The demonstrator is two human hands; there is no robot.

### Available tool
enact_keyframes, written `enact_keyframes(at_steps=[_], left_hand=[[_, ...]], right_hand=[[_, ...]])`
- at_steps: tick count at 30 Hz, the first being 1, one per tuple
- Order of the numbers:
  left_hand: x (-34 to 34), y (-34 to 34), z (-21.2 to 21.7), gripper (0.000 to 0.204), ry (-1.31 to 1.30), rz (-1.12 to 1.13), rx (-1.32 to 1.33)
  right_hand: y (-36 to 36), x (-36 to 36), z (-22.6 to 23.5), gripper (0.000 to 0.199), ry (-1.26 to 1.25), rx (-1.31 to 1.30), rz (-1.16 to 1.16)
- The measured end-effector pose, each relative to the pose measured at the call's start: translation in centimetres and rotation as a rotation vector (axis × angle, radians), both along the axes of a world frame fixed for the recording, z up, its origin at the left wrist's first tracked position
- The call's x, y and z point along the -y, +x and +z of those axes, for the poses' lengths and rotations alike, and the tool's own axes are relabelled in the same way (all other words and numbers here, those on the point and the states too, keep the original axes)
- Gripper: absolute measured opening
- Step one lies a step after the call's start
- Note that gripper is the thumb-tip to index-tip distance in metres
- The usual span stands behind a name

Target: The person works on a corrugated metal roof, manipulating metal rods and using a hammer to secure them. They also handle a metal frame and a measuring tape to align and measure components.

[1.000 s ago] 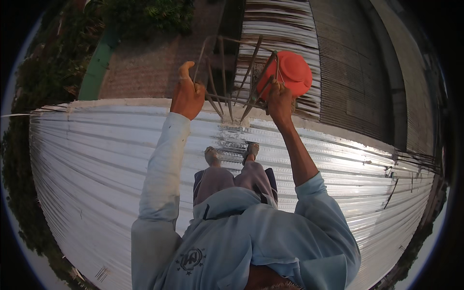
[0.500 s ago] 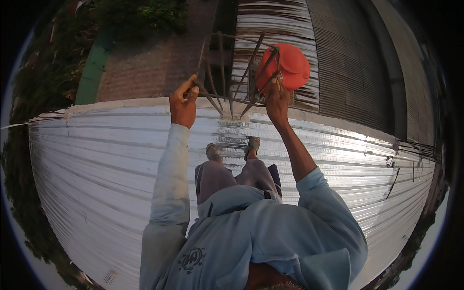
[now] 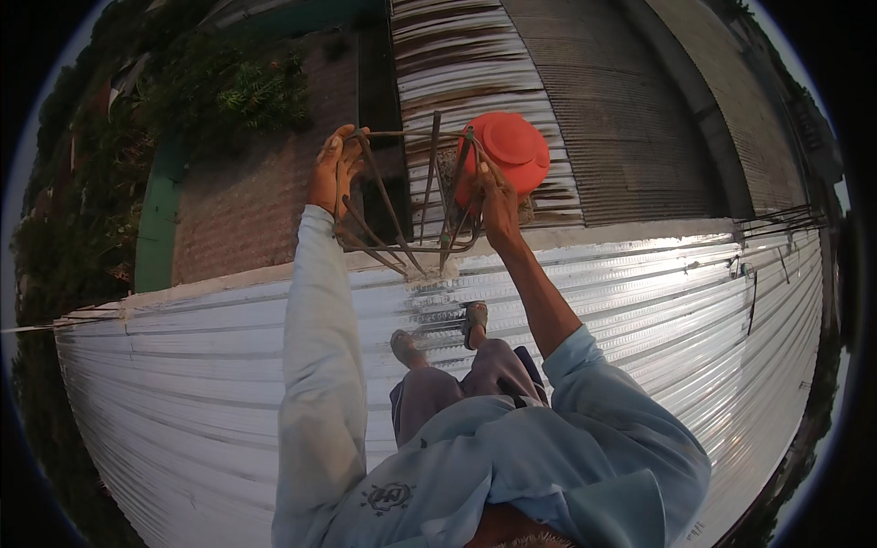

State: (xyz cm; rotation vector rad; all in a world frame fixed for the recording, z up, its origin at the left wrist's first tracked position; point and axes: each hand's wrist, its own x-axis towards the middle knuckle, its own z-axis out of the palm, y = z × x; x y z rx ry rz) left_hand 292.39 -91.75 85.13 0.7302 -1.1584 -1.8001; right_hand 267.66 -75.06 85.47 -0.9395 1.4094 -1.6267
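Observation:
A square ring of bent steel rebar (image 3: 402,134) sits around several upright rebar rods (image 3: 432,178) that rise from the concrete edge of the roof. My left hand (image 3: 334,173) is closed on the ring's left side, near its far corner. On the opposite side, my right hand (image 3: 499,203) pinches the ring beside a rod, its fingers pointing away from me. Just beyond that hand is a red round plastic thing (image 3: 516,146) with a raised circular middle, like an upturned bucket. It partly covers a rough grey block behind the rods.
My sandalled feet (image 3: 475,324) stand on a shiny corrugated metal roof (image 3: 210,393), close to its concrete edge (image 3: 585,239). Past the edge lie a rusty striped roof (image 3: 484,55), dark corrugated roofs (image 3: 630,119), a brick-coloured surface (image 3: 265,210) and leafy trees (image 3: 247,91). Thin rods stick out at right (image 3: 781,219).
My left hand has shifted toward the ring's far left corner, and the ring sits differently around the rods. My right hand stays at the ring's right side. The whole view has tilted and shifted.

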Motion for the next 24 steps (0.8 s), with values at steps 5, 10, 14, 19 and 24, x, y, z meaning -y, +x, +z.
enact_keyframes(at_steps=[5, 10, 14, 19, 24], left_hand=[[-2.0, -0.8, 1.8, 0.043, -0.130, 0.230, 0.339], [-1.9, 0.3, -1.9, 0.039, -0.161, 0.239, 0.441], [-3.0, 0.0, -1.7, 0.042, -0.125, 0.215, 0.484], [-2.8, -0.4, 0.4, 0.047, -0.018, 0.174, 0.508], [-2.1, -0.3, -1.5, 0.058, -0.252, 0.207, 0.827]], right_hand=[[0.8, 0.1, 0.4, 0.045, -0.039, 0.049, -0.095], [-1.3, 0.6, -2.2, 0.033, 0.226, -0.106, 0.062], [-0.5, 0.2, -1.4, 0.032, 0.288, 0.022, 0.059], [0.8, 0.0, -2.5, 0.035, 0.184, 0.137, -0.112], [-0.2, -0.1, -4.6, 0.042, 0.238, -0.021, -0.074]])
